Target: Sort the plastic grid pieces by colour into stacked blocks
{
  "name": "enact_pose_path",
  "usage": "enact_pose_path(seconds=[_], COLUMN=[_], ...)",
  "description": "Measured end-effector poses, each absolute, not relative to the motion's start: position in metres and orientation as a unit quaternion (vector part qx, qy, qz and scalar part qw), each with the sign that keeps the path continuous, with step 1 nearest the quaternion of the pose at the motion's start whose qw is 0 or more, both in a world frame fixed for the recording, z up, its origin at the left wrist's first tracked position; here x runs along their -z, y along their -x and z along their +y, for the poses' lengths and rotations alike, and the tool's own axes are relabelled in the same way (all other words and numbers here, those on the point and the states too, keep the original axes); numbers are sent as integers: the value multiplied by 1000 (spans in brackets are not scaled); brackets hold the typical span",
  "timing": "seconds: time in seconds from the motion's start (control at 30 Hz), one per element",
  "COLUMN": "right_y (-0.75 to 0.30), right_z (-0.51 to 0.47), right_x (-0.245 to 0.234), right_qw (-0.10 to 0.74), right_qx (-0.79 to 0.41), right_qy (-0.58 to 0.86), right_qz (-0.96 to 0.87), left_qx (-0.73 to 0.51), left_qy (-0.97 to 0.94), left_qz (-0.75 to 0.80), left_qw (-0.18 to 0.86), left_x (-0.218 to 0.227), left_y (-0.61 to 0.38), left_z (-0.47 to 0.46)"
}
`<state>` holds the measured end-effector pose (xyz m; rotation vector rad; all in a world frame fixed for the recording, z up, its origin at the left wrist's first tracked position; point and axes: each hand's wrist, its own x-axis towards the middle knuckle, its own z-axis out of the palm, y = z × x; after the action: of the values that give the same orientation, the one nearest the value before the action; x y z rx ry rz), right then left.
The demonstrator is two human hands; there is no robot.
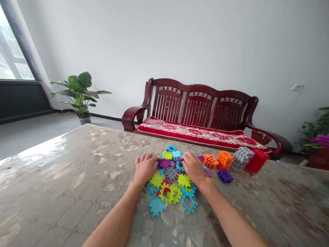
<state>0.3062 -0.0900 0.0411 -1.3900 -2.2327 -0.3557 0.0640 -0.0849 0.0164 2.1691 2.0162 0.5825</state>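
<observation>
Head cam – fwd/down, over table twd bench.

Tooth-edged tiles (lime, blue, purple, grey, some hollow-centred) lie overlapping in a loose heap

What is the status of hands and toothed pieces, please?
Left hand at left edge of toothed pieces; right hand over their right side. Pieces mixed in colour, some overlapping. Stacks farther right, apart from hands.

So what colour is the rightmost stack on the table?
The stack is red, clearest in the head view.
</observation>
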Motion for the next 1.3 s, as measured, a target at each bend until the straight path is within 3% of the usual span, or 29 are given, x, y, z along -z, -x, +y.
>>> enact_pose_path(seconds=[0.2,0.43,0.67,1.03,1.17,1.3], right_y=[-336,-343,-331,-302,-298,-318], right_z=[-117,-132,-122,-119,-123,-133], right_x=[-28,-19,-21,-45,-45,-48], right_qw=[355,361,311,182,182,235], right_qx=[33,-57,-114,-66,-20,26], right_qy=[516,535,579,647,651,662], right_qz=[-779,-762,-745,-737,-736,-711], left_qx=[-190,-187,-189,-188,-187,-184], left_qy=[-720,-721,-720,-721,-724,-726], left_qz=[665,666,665,665,662,662], left_qw=[58,50,53,50,46,42], left_x=[-19,-19,-20,-20,-21,-20], left_y=[-64,-65,-65,-65,-65,-64], left_z=[-85,-85,-86,-85,-86,-85])
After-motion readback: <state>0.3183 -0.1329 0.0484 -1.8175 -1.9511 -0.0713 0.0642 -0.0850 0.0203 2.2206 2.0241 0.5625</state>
